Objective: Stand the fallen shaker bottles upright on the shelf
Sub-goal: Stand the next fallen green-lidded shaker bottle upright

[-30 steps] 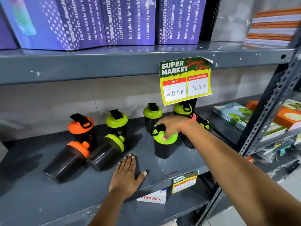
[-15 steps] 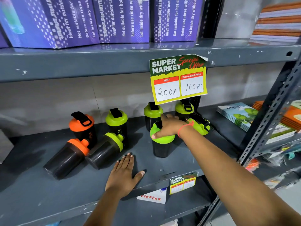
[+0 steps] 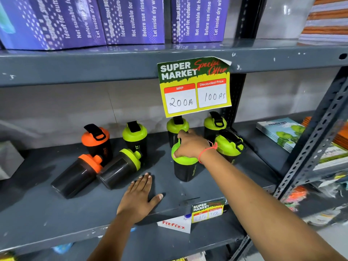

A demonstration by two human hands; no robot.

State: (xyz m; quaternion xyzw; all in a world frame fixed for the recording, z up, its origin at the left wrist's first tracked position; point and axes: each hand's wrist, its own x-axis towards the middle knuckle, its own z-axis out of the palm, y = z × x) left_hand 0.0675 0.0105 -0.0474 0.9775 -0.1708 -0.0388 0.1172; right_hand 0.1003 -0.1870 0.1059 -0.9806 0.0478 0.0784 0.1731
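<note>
R hand [image 3: 190, 146] clamps the green lid of an upright shaker [image 3: 184, 166] mid-shelf [image 3: 47, 213]; L hand [image 3: 139, 198] lies flat, fingers spread, at 6 o'clock. Two fallen shakers, orange [image 3: 75, 176] & green [image 3: 118, 168], lie at 9 o'clock. Risk: R forearm may bump the tilted shaker [image 3: 228, 146] at 3 o'clock. R fingertips hidden; rear lids partly behind the price tag [image 3: 194, 87].

Dark smoky plastic shaker bottles [image 3: 185, 167] carry lime-green lids, but two at the left [image 3: 75, 176] have orange lids. The grey metal shelf [image 3: 56, 213] bears a yellow-and-green price card [image 3: 194, 87]; purple dotted boxes [image 3: 131, 17] stand above.
</note>
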